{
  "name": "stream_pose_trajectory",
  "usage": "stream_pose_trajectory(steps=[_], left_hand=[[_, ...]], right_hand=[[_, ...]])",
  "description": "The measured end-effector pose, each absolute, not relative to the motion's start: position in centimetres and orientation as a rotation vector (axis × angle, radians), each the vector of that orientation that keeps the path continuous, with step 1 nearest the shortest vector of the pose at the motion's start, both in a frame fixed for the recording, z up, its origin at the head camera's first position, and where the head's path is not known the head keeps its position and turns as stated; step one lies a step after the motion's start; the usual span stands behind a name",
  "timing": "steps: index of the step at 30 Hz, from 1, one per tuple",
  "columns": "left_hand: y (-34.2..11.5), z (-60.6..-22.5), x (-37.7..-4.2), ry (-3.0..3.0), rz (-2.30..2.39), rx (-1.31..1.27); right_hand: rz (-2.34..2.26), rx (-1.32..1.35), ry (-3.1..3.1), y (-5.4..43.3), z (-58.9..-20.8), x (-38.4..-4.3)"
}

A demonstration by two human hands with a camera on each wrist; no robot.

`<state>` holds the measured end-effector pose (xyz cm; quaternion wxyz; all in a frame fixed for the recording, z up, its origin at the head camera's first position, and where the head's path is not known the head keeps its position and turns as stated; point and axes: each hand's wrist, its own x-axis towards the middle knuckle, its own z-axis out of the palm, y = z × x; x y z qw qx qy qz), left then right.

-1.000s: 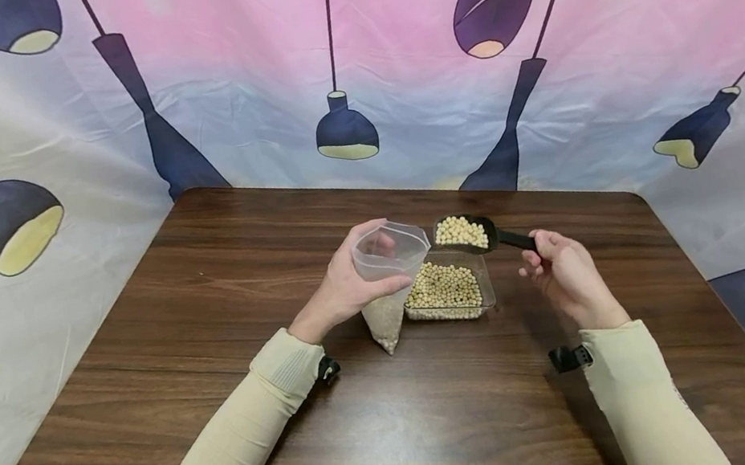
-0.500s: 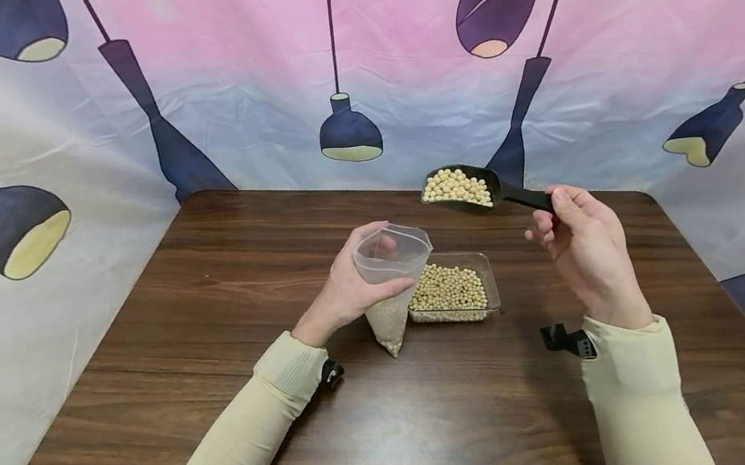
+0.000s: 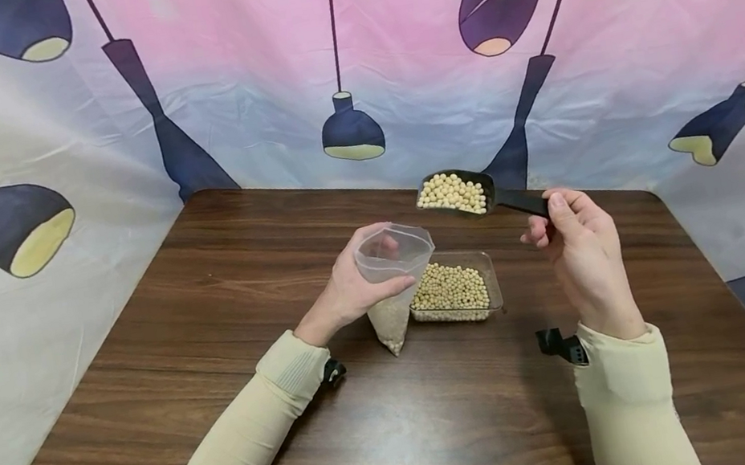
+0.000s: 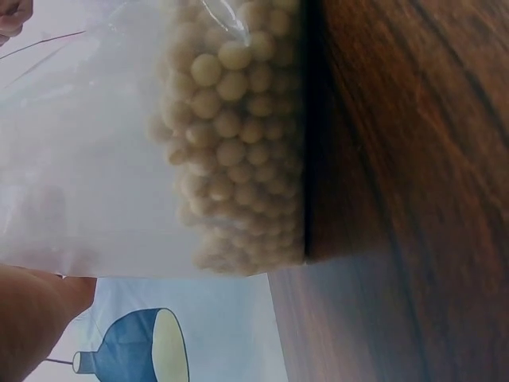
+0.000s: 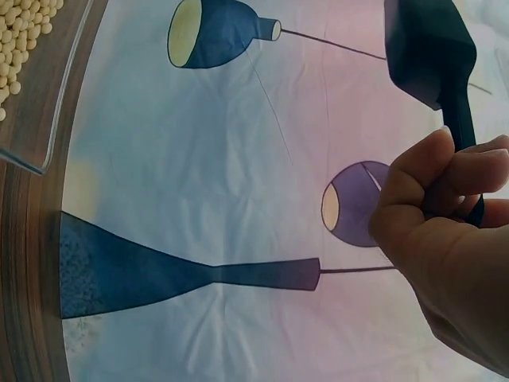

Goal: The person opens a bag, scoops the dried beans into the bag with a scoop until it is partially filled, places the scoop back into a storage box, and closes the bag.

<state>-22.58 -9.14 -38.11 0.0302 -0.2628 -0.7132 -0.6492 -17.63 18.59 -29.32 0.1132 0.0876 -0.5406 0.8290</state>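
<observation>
My left hand [image 3: 355,277] grips the upper part of a clear plastic bag [image 3: 396,255], thumb in front and fingers behind, with its mouth spread wide. Pale round beans [image 4: 235,135] fill the bottom of the bag, which stands on the table. My right hand [image 3: 584,252] pinches the handle of a black scoop [image 5: 433,56] between thumb and fingers. Heaped with beans [image 3: 452,194], the scoop is held in the air above and right of the bag's mouth. Under it, a clear rectangular container [image 3: 491,287] holds more beans, just right of the bag.
A brown wooden table [image 3: 220,289] carries everything. Behind it hangs a cloth backdrop [image 3: 228,60] printed with dark lamps, close to the table's back edge. Black straps [image 3: 562,347] show at both wrists.
The right hand has raised the loaded scoop from low over the container, then shifted it slightly left. The left hand keeps its grip on the bag in about the same place.
</observation>
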Motion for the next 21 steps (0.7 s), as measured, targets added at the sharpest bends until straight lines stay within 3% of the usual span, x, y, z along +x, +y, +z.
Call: stream_pose_trajectory(steps=[21], left_hand=[[-9.4,-38.1,-22.6,-2.245,-1.983,-0.814]], right_hand=[[2.273,0.235,-1.63,16.3,-29.5,-17.7]])
